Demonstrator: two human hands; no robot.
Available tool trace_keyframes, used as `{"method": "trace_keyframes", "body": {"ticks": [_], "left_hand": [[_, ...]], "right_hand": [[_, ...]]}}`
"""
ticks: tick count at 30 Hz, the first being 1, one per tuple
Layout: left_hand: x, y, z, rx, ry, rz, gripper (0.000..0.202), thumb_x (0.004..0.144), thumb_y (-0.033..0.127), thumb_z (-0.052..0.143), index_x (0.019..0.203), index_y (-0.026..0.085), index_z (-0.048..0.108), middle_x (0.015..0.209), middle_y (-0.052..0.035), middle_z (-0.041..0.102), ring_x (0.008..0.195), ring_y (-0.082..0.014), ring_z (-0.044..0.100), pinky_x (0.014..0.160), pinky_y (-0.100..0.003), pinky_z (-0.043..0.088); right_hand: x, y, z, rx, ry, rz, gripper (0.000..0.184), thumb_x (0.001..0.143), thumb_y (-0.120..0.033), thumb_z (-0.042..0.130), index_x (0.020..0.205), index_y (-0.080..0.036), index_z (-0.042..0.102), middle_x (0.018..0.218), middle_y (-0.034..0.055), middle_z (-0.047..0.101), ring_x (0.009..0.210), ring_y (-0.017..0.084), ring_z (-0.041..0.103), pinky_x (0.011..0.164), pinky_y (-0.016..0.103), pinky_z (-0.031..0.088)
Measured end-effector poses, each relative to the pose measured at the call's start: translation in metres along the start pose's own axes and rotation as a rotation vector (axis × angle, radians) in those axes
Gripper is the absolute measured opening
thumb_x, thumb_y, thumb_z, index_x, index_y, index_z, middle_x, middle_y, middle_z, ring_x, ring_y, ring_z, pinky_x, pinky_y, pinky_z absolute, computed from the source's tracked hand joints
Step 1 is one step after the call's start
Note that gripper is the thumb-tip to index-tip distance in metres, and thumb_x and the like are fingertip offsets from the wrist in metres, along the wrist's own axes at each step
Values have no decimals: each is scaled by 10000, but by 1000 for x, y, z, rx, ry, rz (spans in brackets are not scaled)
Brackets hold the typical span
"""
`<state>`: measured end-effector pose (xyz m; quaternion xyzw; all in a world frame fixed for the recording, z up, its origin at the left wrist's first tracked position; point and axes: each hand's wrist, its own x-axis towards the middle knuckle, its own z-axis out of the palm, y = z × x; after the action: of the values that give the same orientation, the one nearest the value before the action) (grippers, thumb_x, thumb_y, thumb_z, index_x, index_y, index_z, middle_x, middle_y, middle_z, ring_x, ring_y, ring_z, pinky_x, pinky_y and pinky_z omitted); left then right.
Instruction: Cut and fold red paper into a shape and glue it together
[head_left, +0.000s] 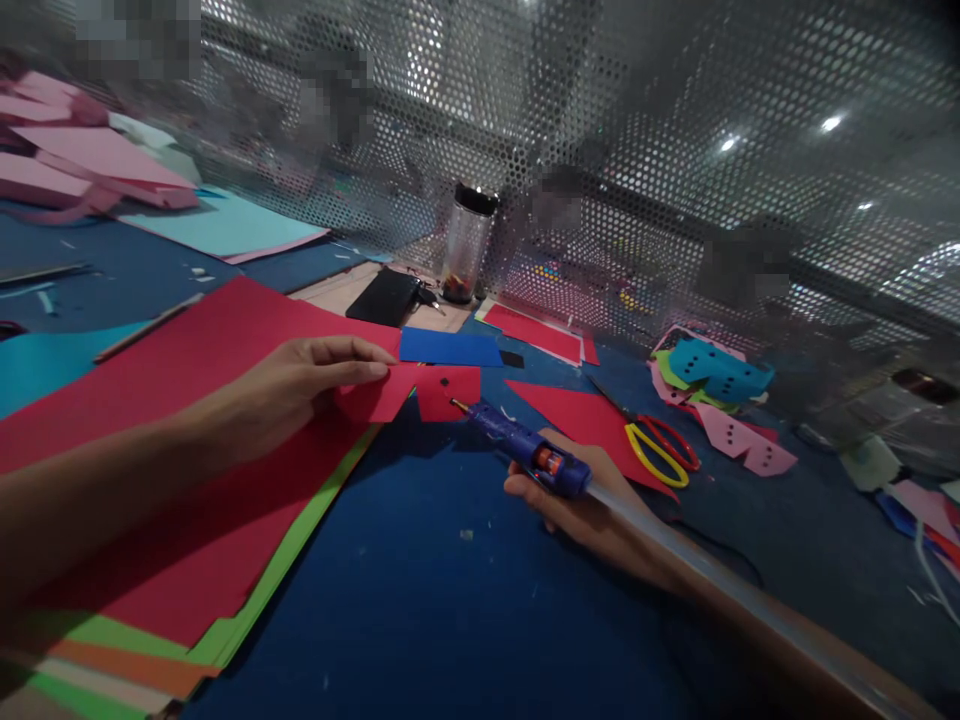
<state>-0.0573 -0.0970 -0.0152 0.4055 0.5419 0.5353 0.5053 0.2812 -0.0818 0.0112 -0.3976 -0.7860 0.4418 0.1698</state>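
Note:
My left hand (304,385) lies over a stack of coloured paper and pinches a small red paper cutout (420,390) at its left side. The cutout has small dark holes. My right hand (577,500) grips a blue glue gun (525,450) with a clear glue stick (675,550) trailing back from it. The gun's nozzle points at the lower edge of the red cutout, touching or nearly touching it. Both rest low over the blue tabletop (450,580).
A stack of red, green and orange paper sheets (187,500) lies at left. Scissors with red and yellow handles (664,450) lie to the right, near pink, green and cyan cutouts (720,390). A blue sheet (450,348), black case (384,297) and clear jar (465,245) stand by a perforated metal screen.

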Motion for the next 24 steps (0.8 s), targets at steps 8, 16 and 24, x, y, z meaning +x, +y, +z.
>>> {"method": "trace_keyframes", "body": {"ticks": [8, 16, 24], "left_hand": [[-4, 3, 4, 4, -20, 10, 272, 697, 369, 907, 895, 223, 793, 853, -53, 759, 712, -171, 679, 564, -214, 559], [-5, 1, 3, -13, -52, -9, 280, 697, 367, 920, 907, 229, 795, 847, -33, 767, 733, -148, 681, 591, -182, 553], [-6, 4, 6, -7, -49, -10, 300, 661, 392, 938, 874, 234, 797, 827, -39, 754, 709, -158, 675, 568, -206, 559]], "right_hand": [[4, -1, 2, -50, -26, 18, 293, 880, -440, 742, 1016, -219, 606, 781, 7, 648, 576, 130, 621, 530, 227, 491], [11, 4, 7, -99, 19, 3, 257, 832, -363, 769, 957, -231, 587, 738, -21, 630, 538, 129, 608, 505, 225, 444], [12, 6, 7, -140, 42, -33, 245, 828, -358, 773, 947, -232, 599, 680, -36, 600, 506, 127, 597, 496, 222, 424]]}}
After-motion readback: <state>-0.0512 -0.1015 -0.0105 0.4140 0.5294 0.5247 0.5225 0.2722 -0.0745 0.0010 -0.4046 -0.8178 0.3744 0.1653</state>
